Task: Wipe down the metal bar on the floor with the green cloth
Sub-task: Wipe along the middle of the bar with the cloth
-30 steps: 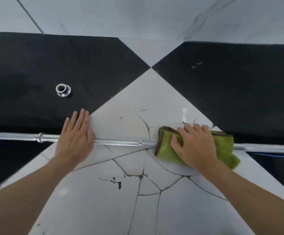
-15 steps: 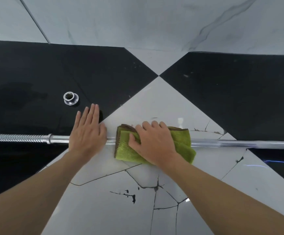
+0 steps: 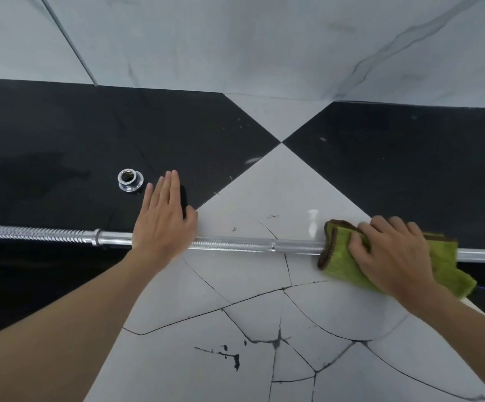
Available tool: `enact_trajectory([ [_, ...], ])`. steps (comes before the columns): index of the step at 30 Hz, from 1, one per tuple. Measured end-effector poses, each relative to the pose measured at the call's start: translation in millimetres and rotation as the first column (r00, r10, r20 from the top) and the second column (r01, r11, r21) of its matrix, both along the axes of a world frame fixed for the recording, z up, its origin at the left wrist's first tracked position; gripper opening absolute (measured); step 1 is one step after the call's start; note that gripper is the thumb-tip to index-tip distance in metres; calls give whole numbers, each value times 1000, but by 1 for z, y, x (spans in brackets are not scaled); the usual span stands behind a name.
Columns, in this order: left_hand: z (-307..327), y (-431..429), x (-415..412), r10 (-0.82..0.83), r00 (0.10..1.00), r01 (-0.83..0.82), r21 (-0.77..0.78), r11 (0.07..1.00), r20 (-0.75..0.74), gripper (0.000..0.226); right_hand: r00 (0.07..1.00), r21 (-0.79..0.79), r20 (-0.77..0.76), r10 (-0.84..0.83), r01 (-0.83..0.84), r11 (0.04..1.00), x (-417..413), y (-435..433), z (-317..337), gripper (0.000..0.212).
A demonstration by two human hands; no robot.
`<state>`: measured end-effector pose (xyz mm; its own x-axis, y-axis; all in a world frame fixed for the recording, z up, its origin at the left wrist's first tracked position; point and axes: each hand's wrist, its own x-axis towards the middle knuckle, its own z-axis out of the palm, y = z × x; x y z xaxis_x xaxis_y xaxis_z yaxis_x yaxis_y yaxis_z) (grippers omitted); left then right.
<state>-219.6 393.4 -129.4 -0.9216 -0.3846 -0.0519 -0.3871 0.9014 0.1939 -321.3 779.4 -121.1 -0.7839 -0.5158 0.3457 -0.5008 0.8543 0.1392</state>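
Note:
A long chrome metal bar lies across the floor from left to right, threaded at its left end. My left hand presses flat on the bar with straight fingers, just right of the bar's collar. The green cloth is folded over the bar at the right. My right hand grips the cloth, fingers curled over it and the bar beneath. The bar's stretch under the cloth is hidden.
A small chrome threaded nut stands on the black tile behind my left hand. The floor is black and white tiles; the white tile in front is cracked. A marble wall rises behind.
My right hand slid the cloth left along the bar until it nearly met my left hand, then back to the right. My left hand stayed pressed on the bar.

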Motion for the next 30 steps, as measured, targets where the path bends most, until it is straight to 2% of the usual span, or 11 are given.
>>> enact_trajectory([
  [8, -2, -5, -19, -3, 1000, 2, 27, 1000, 24, 72, 992, -183, 46, 116, -106, 977, 25, -126, -8, 30],
  [12, -3, -9, -28, -11, 1000, 10, 33, 999, 27, 72, 979, -172, 148, 139, -113, 979, 35, -172, -6, 35],
  [16, -3, -13, -37, -14, 1000, 13, 44, 999, 24, 71, 974, -148, 169, 148, -123, 981, 32, -186, -7, 36],
  [21, 0, -15, -47, -5, 999, 8, 67, 998, -45, 65, 963, -150, 170, 211, -186, 971, 14, -156, -6, 39],
  [30, 3, -17, -56, 8, 988, 11, 126, 992, -154, 59, 986, -37, 142, 90, -86, 996, -38, -11, -1, 42],
])
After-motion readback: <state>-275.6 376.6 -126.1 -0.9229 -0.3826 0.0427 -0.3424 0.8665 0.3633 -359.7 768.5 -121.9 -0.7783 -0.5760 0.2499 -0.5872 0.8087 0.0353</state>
